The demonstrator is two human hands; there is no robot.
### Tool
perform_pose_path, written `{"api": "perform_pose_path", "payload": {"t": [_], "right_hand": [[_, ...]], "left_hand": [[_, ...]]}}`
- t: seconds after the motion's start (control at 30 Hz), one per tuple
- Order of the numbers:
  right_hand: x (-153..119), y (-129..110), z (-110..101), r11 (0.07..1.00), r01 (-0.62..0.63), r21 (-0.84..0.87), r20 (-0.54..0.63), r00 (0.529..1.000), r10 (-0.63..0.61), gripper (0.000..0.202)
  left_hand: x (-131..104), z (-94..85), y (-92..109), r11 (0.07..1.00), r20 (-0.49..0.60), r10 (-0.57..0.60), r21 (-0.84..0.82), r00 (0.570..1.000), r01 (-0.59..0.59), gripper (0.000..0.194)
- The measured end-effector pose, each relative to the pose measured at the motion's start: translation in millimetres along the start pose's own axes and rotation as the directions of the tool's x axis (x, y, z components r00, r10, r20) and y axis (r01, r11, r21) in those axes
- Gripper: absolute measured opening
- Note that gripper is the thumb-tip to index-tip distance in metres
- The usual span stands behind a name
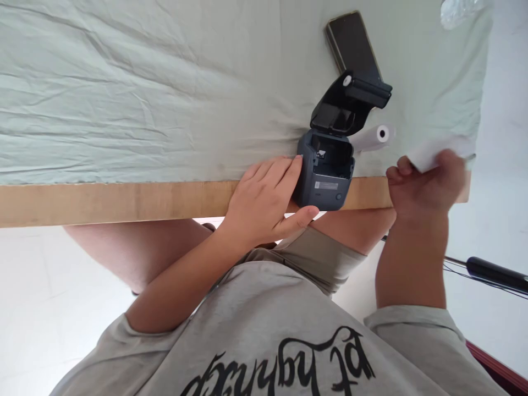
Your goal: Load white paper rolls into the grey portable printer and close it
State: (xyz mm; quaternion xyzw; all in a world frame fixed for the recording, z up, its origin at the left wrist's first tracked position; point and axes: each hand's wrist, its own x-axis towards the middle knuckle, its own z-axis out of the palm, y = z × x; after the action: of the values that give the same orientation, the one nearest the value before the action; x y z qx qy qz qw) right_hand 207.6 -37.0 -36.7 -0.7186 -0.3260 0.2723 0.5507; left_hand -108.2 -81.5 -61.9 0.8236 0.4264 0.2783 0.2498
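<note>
A small dark grey printer (325, 190) sits at the table's front edge, its black lid (340, 107) raised and its compartment exposed. My left hand (268, 198) lies against the printer's left side, fingers stretched out and thumb apart, holding nothing. To the right, my right hand (427, 181) is raised with fingers curled round a white paper (439, 151), which is blurred by motion. A white paper roll (373, 137) with a dark core lies just right of the printer, partly behind it.
Behind the raised lid lies a dark phone (355, 47). Clear crumpled plastic (457, 11) is at the far right corner. A wrinkled pale green cloth (165, 82) covers the table, whose wooden front edge (111, 203) shows. A black rod (497, 274) is at the right.
</note>
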Motion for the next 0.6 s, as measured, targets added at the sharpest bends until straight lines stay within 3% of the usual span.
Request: {"api": "perform_pose_path", "payload": {"t": [0.1,0.17,0.3,0.4,0.5,0.57,0.6], "right_hand": [[8,19,7,0.988,0.076,-0.132,-0.155,0.983,-0.096,0.029],[12,24,6,0.946,0.202,-0.255,-0.124,0.963,-0.239,0.027],[22,27,-4,0.78,0.427,-0.457,0.0,0.877,-0.48,0.03],[27,35,-11,0.701,0.451,-0.553,0.111,0.873,-0.474,0.036],[26,40,-16,0.677,0.441,-0.589,0.157,0.884,-0.44,0.054],[19,36,-18,0.615,0.537,-0.577,0.158,0.813,-0.561,0.061],[14,30,-18,0.552,0.611,-0.568,0.169,0.743,-0.648,0.06]], "left_hand": [[0,-0.7,0,1.0,0.003,0.003,0.017,1.0,-0.003,0.098],[1,-0.9,0,1.0,0.007,0.003,0.029,1.0,-0.003,0.097],[1,-0.2,0,0.999,0.01,0.004,0.038,1.0,-0.004,0.096],[1,0.4,0,0.999,0.005,0.002,0.049,1.0,-0.002,0.095],[1,0.3,1,0.999,0.003,0.0,0.052,1.0,-0.001,0.095],[1,-0.1,1,0.999,0.008,0.003,0.046,1.0,-0.003,0.094],[1,-0.3,1,0.999,0.011,0.006,0.043,1.0,-0.006,0.094]]}}
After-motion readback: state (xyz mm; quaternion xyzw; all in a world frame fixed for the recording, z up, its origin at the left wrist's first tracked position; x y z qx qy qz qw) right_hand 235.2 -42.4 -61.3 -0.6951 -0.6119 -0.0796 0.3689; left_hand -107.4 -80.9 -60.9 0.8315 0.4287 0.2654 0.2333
